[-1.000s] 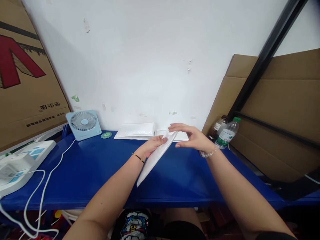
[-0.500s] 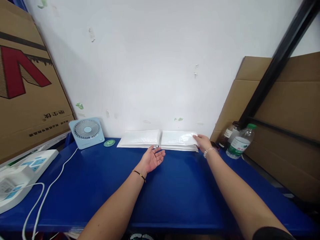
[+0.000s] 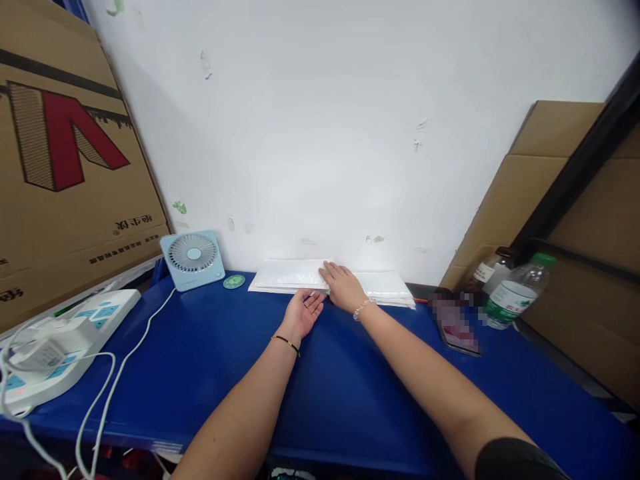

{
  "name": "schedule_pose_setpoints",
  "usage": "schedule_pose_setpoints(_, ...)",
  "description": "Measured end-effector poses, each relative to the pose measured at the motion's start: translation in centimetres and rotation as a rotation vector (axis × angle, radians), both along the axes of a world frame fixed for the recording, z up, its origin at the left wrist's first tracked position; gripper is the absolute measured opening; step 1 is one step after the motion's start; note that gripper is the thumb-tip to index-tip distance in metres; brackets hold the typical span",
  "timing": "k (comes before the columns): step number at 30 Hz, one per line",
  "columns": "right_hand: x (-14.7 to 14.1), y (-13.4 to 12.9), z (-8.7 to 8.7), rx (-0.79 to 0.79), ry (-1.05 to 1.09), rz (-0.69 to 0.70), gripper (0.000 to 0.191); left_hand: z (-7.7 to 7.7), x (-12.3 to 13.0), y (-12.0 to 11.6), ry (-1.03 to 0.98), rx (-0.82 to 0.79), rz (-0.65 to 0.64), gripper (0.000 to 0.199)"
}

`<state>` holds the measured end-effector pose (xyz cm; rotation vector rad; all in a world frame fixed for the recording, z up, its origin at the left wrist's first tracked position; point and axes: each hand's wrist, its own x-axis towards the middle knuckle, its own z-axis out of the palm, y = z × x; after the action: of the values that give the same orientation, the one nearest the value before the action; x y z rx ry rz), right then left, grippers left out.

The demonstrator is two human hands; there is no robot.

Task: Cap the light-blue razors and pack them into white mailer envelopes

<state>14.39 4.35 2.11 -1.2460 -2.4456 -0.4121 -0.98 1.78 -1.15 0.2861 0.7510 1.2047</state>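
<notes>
Two stacks of white padded mailers lie side by side against the wall: the left stack (image 3: 287, 272) and the right stack (image 3: 390, 287). My right hand (image 3: 344, 285) lies palm down over the place where they meet, its fingers stretched onto the left stack's right end. My left hand (image 3: 304, 313) is palm up at the front edge of the left stack, fingers apart and slightly bent. Its fingertips reach close to the stack's lower right corner; whether they touch it I cannot tell. The inner ends of both stacks are partly hidden by my right hand.
On the blue table (image 3: 225, 373) stand a light-blue fan (image 3: 194, 257), a green disc (image 3: 234, 282) and a white power strip (image 3: 80, 347) with cables. At right are a phone (image 3: 457, 327), a brown-capped bottle (image 3: 493, 270) and a green-capped bottle (image 3: 517, 293). Cardboard (image 3: 75, 153) leans at left.
My right hand has moved left from the right stack's outer end to the left stack's inner end. My left hand stays nearly in place. The view has shifted, and the phone now shows.
</notes>
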Motion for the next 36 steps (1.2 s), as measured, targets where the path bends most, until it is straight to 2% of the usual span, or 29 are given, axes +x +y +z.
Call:
schedule_pose_setpoints(3, -1.2, -0.7, 0.2, -0.048, 0.003, -0.067, 0.039, 0.1, 0.1, -0.4, -0.010, 0.027, -0.048, 0.015)
schedule_pose_setpoints(6, 0.7, -2.7, -0.1, -0.077, 0.124, -0.077, 0.038, 0.5, 0.5, -0.9, -0.081, 0.106, -0.071, 0.024)
schedule_pose_setpoints(8, 2.8, -4.9, -0.6, -0.105, 0.208, -0.003, 0.038, 0.7, 1.1, -1.2, -0.138, 0.166, 0.019, 0.024)
schedule_pose_setpoints(11, 5.7, -8.3, -1.6, -0.193, 0.252, 0.099, 0.039, 0.8, 1.8, -1.5, -0.145, 0.202, 0.221, 0.021)
schedule_pose_setpoints(14, 8.0, -10.4, -2.4, -0.309, 0.290, 0.112, 0.039, 0.9, 2.0, -1.7, -0.061, 0.248, 0.355, 0.021)
schedule_pose_setpoints(16, 9.2, -10.9, -2.8, -0.386, 0.350, 0.102, 0.038, 1.1, 2.0, -2.0, -0.008, 0.324, 0.428, 0.027)
schedule_pose_setpoints(17, 9.6, -10.9, -3.0, -0.423, 0.386, 0.096, 0.047, 1.3, 2.0, -2.2, 0.018, 0.366, 0.453, 0.032)
schedule_pose_setpoints(20, 10.3, -10.2, -4.1, -0.531, 0.488, 0.058, 0.098, 2.6, 2.3, -3.2, 0.110, 0.474, 0.474, 0.044)
schedule_pose_setpoints(22, 10.1, -9.6, -4.9, -0.581, 0.534, 0.035, 0.111, 3.7, 2.6, -4.0, 0.161, 0.558, 0.457, 0.050)
schedule_pose_setpoints(24, 9.4, -9.2, -5.4, -0.591, 0.558, 0.022, 0.112, 4.8, 3.0, -4.7, 0.181, 0.637, 0.431, 0.054)
schedule_pose_setpoints(27, 8.0, -9.1, -5.4, -0.541, 0.564, 0.034, 0.106, 6.3, 3.4, -5.5, 0.198, 0.699, 0.381, 0.054)
schedule_pose_setpoints(30, 6.9, -9.3, -4.7, -0.482, 0.543, 0.083, 0.089, 7.9, 3.3, -5.9, 0.219, 0.732, 0.357, 0.053)
schedule_pose_setpoints(33, 6.6, -9.5, -4.4, -0.455, 0.473, 0.089, 0.069, 9.7, 2.4, -6.0, 0.267, 0.779, 0.366, 0.052)
schedule_pose_setpoints(36, 6.9, -9.5, -4.6, -0.453, 0.413, 0.063, 0.059, 11.5, 1.1, -6.0, 0.324, 0.812, 0.354, 0.052)
